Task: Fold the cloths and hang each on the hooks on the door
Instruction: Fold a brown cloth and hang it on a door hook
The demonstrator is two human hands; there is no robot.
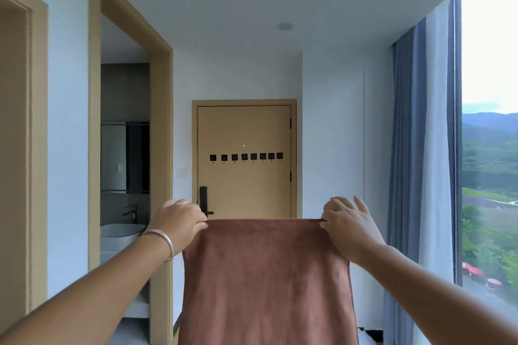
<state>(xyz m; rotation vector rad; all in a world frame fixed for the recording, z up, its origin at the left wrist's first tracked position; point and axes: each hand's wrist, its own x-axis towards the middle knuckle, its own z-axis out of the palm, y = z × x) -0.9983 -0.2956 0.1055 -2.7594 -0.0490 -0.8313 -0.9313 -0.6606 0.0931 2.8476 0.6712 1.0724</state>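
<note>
The brown cloth (266, 280) runs off the bottom edge, so its lower hem and full length stay unseen. It covers the foot of the door (244, 131) and all but the end of the lever on the black lock (203, 200). The hooks (246, 157) are too small to show their shape; each reads as a dark square with a thin stem. Both forearms are cut by the lower corners. Behind the cloth at bottom right lies something dark and white (368, 337), perhaps more fabric, mostly hidden. The basin (122, 232) is part-covered by the door frame.
</note>
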